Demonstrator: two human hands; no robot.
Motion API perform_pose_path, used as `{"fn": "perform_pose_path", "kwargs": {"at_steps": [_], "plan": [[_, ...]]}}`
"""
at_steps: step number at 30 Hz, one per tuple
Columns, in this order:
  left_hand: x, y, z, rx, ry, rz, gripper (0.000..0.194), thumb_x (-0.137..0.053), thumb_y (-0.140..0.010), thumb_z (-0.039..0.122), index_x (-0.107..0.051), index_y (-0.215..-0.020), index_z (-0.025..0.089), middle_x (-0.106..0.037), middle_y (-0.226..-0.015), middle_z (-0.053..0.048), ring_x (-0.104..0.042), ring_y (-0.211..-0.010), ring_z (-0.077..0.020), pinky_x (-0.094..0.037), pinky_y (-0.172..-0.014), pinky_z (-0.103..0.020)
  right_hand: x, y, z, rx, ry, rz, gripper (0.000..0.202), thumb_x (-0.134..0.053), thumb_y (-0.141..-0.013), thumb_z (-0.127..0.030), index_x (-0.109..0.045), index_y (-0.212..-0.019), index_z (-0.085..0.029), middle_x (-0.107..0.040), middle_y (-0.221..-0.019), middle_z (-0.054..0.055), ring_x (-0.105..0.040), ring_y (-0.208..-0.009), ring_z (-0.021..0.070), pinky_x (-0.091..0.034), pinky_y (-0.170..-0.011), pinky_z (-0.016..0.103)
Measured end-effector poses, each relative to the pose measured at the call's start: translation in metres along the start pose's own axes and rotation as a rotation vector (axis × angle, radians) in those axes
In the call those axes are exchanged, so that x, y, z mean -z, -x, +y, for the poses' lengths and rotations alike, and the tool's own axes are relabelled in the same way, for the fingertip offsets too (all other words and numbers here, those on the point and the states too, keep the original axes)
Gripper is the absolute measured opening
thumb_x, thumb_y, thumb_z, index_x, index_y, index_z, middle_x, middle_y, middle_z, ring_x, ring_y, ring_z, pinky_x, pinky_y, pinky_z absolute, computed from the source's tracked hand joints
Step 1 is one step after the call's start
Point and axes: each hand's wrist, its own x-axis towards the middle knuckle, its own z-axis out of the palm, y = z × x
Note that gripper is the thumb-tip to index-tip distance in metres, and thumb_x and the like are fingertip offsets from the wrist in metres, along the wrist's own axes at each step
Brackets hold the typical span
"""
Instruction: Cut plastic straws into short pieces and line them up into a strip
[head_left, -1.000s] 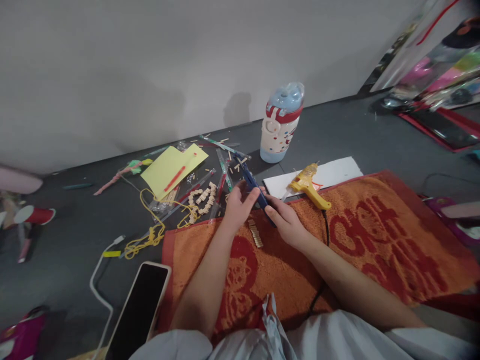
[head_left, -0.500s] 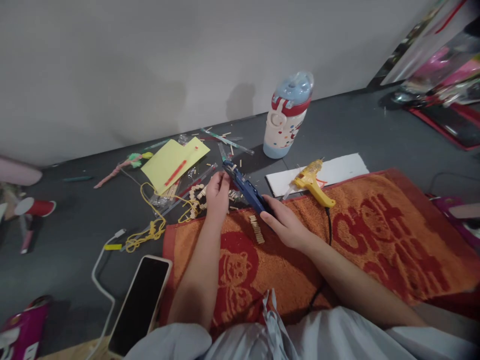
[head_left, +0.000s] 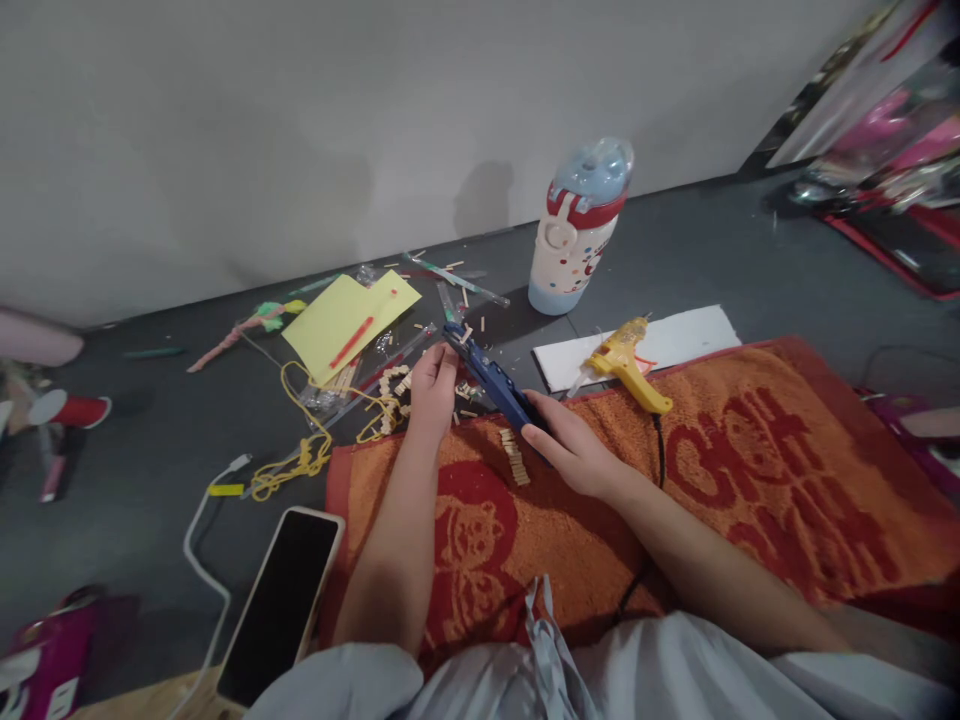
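My right hand (head_left: 570, 445) is wrapped around the handle end of a long dark-blue hand tool (head_left: 495, 380), which looks like a cutter and points up and left. At the tool's far end, my left hand (head_left: 435, 385) is closed in a pinch. Whatever its fingertips hold is too small and hidden to make out. Below the tool, a short row of small wooden pieces (head_left: 514, 458) lies on the orange towel (head_left: 570, 540). Next to my left hand a curved chain of similar wooden bits (head_left: 391, 385) rests on the dark table.
A yellow glue gun (head_left: 626, 360) lies across a white board (head_left: 694, 335) on the right. Behind stands a water bottle (head_left: 576, 240). Yellow paper (head_left: 322, 335), yellow cord (head_left: 304, 465) and scattered scraps are on the left. A phone (head_left: 281, 600) lies by the towel's left edge.
Both hands keep their hold and the dark-blue tool stays nearly in place. My left hand has shifted very slightly left. The whole view has moved a little.
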Motion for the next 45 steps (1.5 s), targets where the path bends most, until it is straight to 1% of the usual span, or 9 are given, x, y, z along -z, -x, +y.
{"fn": "perform_pose_path", "kwargs": {"at_steps": [5, 11, 15, 20, 25, 28, 33, 37, 45], "plan": [[0.005, -0.002, -0.004, -0.024, -0.073, -0.027, 0.043, -0.057, -0.076, 0.060, -0.053, -0.071, 0.018, -0.050, -0.062, 0.003, -0.054, -0.058, -0.0103, -0.047, -0.054, -0.022, -0.001, 0.000, 0.004, 0.006, -0.031, 0.008, 0.050, -0.036, -0.092, -0.049, -0.046, -0.129, -0.017, -0.061, -0.120, 0.015, -0.058, -0.110, 0.0277, -0.045, -0.094, 0.043], [0.011, -0.005, -0.005, -0.075, -0.142, -0.052, 0.045, -0.053, -0.079, 0.061, -0.049, -0.065, 0.018, -0.048, -0.060, 0.002, -0.055, -0.057, -0.0107, -0.044, -0.051, -0.022, 0.001, -0.001, 0.000, 0.006, -0.048, -0.015, 0.049, -0.035, -0.092, -0.050, -0.049, -0.125, -0.017, -0.062, -0.119, 0.015, -0.058, -0.109, 0.0279, -0.045, -0.093, 0.043], [0.011, -0.004, -0.001, -0.075, -0.146, -0.078, 0.044, -0.052, -0.080, 0.060, -0.049, -0.066, 0.018, -0.047, -0.058, 0.003, -0.054, -0.054, -0.0099, -0.044, -0.051, -0.023, 0.002, -0.001, -0.001, -0.005, -0.044, -0.020, 0.051, -0.034, -0.092, -0.051, -0.049, -0.125, -0.015, -0.062, -0.118, 0.016, -0.059, -0.107, 0.0289, -0.045, -0.092, 0.044], [0.009, 0.000, 0.008, -0.076, -0.189, -0.082, 0.046, -0.051, -0.078, 0.063, -0.047, -0.065, 0.019, -0.043, -0.054, 0.003, -0.051, -0.050, -0.0103, -0.043, -0.048, -0.024, 0.002, -0.001, 0.000, -0.004, -0.047, -0.017, 0.048, -0.035, -0.092, -0.049, -0.049, -0.125, -0.017, -0.063, -0.117, 0.014, -0.059, -0.106, 0.0277, -0.046, -0.091, 0.042], [0.009, 0.001, 0.013, -0.134, -0.262, -0.084, 0.049, -0.048, -0.079, 0.064, -0.044, -0.061, 0.019, -0.042, -0.055, 0.003, -0.047, -0.048, -0.0093, -0.044, -0.049, -0.025, 0.001, -0.001, 0.001, -0.013, -0.041, -0.015, 0.050, -0.034, -0.092, -0.049, -0.050, -0.125, -0.015, -0.062, -0.119, 0.016, -0.059, -0.108, 0.0282, -0.045, -0.092, 0.042], [0.010, 0.000, 0.013, -0.214, -0.358, -0.087, 0.050, -0.043, -0.082, 0.064, -0.044, -0.061, 0.019, -0.044, -0.054, 0.003, -0.048, -0.050, -0.0097, -0.042, -0.050, -0.024, 0.001, -0.001, 0.001, -0.001, -0.042, -0.006, 0.049, -0.035, -0.092, -0.049, -0.050, -0.124, -0.015, -0.063, -0.117, 0.015, -0.059, -0.107, 0.0277, -0.046, -0.091, 0.042], [0.014, -0.002, 0.011, -0.402, -0.565, -0.048, 0.048, -0.037, -0.089, 0.056, -0.051, -0.064, 0.018, -0.052, -0.059, 0.000, -0.051, -0.058, -0.0121, -0.042, -0.058, -0.026, 0.001, -0.001, 0.002, 0.016, -0.046, -0.006, 0.047, -0.035, -0.093, -0.047, -0.050, -0.124, -0.014, -0.062, -0.118, 0.015, -0.059, -0.107, 0.0267, -0.046, -0.091, 0.041], [0.016, -0.002, 0.010, -0.433, -0.615, -0.042, 0.044, -0.036, -0.091, 0.049, -0.052, -0.065, 0.018, -0.052, -0.059, 0.000, -0.051, -0.059, -0.0126, -0.041, -0.060, -0.026, 0.002, -0.001, 0.000, 0.002, -0.050, -0.026, 0.045, -0.035, -0.093, -0.046, -0.050, -0.122, -0.015, -0.062, -0.116, 0.015, -0.059, -0.106, 0.0261, -0.046, -0.089, 0.039], [0.015, -0.001, 0.007, -0.448, -0.692, -0.029, 0.035, -0.037, -0.093, 0.040, -0.050, -0.068, 0.018, -0.050, -0.057, 0.002, -0.046, -0.052, -0.0110, -0.035, -0.054, -0.024, 0.004, -0.003, -0.007, -0.030, -0.067, -0.032, 0.037, -0.036, -0.093, -0.041, -0.052, -0.114, -0.014, -0.065, -0.099, 0.011, -0.061, -0.088, 0.0228, -0.046, -0.078, 0.035]]}}
